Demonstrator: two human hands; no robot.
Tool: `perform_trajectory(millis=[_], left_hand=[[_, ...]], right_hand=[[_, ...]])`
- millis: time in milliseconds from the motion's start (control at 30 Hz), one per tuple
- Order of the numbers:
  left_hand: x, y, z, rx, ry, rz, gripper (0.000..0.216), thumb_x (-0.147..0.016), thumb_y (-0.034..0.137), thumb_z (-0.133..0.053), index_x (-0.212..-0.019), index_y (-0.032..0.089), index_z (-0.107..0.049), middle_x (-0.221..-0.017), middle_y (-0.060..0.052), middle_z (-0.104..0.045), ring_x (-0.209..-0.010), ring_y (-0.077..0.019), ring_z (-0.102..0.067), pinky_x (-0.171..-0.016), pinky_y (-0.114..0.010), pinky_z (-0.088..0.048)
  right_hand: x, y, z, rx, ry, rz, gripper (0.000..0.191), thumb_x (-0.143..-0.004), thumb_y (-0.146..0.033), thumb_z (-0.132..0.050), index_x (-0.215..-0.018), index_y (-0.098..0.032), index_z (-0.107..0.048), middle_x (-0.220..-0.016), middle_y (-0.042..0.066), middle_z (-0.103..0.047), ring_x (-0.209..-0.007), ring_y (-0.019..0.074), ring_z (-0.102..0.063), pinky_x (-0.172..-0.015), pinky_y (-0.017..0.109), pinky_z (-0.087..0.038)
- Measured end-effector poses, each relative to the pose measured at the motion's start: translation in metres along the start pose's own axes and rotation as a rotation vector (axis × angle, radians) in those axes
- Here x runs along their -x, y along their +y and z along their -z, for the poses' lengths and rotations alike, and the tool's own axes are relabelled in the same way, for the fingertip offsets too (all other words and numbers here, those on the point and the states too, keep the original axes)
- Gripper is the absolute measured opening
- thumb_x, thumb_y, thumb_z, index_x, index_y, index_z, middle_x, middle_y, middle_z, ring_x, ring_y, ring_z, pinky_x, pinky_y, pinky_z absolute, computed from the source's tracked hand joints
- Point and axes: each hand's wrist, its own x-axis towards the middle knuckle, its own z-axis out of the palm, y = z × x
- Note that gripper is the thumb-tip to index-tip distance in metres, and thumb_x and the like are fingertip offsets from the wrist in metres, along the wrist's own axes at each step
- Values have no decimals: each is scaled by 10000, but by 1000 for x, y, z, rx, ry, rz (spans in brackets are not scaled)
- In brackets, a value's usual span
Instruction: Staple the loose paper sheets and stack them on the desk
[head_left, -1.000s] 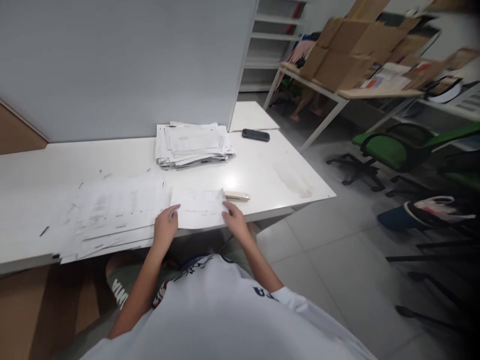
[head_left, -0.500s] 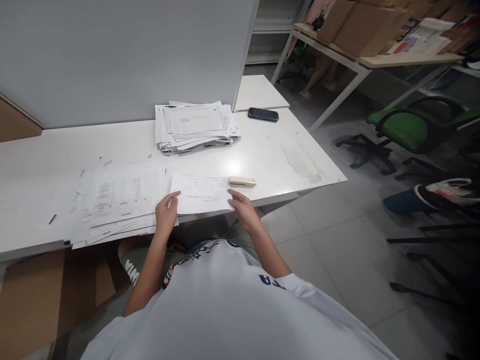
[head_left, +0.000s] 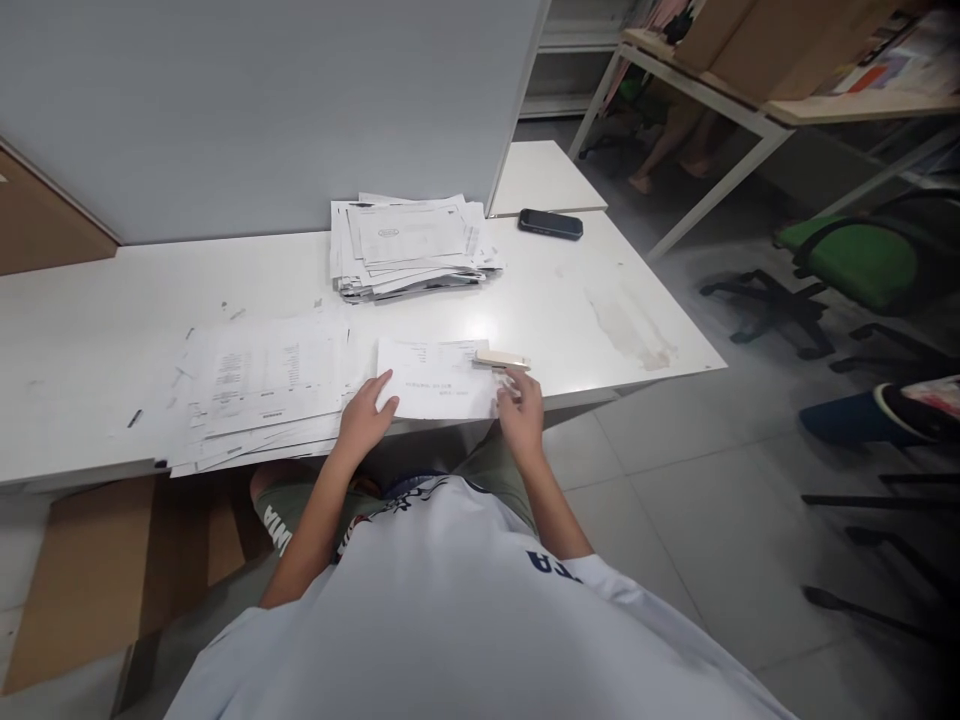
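Observation:
A single printed sheet of paper (head_left: pixel 435 378) lies at the near edge of the white desk (head_left: pixel 600 300). My left hand (head_left: pixel 365 420) grips the sheet's left edge, thumb on top. My right hand (head_left: pixel 520 405) is at the sheet's right corner, its fingers stretched out and touching the near side of a cream stapler (head_left: pixel 501 359). The stapler rests on the sheet's top right corner.
A loose spread of papers (head_left: pixel 262 385) lies left of the sheet, and a thick paper stack (head_left: pixel 409 245) sits by the grey divider panel (head_left: pixel 262 110). A dark phone (head_left: pixel 550 223) lies far right. Green chair (head_left: pixel 862 265) and another person's legs (head_left: pixel 675 140) are beyond.
My right hand has left the sheet's right edge and moved up to the stapler. The left hand stays on the left edge. My view has shifted left and down.

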Motion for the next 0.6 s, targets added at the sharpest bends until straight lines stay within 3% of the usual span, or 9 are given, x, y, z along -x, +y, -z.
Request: perform_trajectory(millis=[67,167,300,600], left_hand=[[-1,1,-1,-24,8,-7,475,-884,304,-507,-1348,212,-554,-1362,-74,-583,-1267,-263,-534,-1085,-412,-415],[-3,-1,-1,-11,14,-13,470,-887,281,-493,-1344,187,-558,-1357,-83,-587,-1263,-257,-537,-1089,-406,-411],[-3,-3,1,24,24,-3,456,-890,275,-493,-1329,183,-571,-1357,-84,-589,-1268,-257,-533,-1093,-408,-409],[-4,-9,0,57,40,2,436,-885,279,-508,-1308,210,-592,-1326,-62,-613,-1265,-247,-535,-1096,-398,-410]], right_hand=[[-2,-4,1,203,44,208,374,-834,-257,-472,-1167,-216,-638,-1238,133,-580,-1209,282,-503,-1051,505,-394],[-6,-9,-3,344,-58,387,408,-866,-236,-457,-1253,-216,-584,-1280,139,-547,-1244,286,-472,-1070,514,-378],[-15,-6,-8,326,-133,458,429,-881,-200,-424,-1290,-196,-553,-1295,153,-529,-1274,281,-458,-1087,510,-379],[-28,11,-3,281,-118,532,389,-874,-131,-386,-1170,-209,-626,-1226,128,-608,-1252,244,-517,-1073,466,-426]])
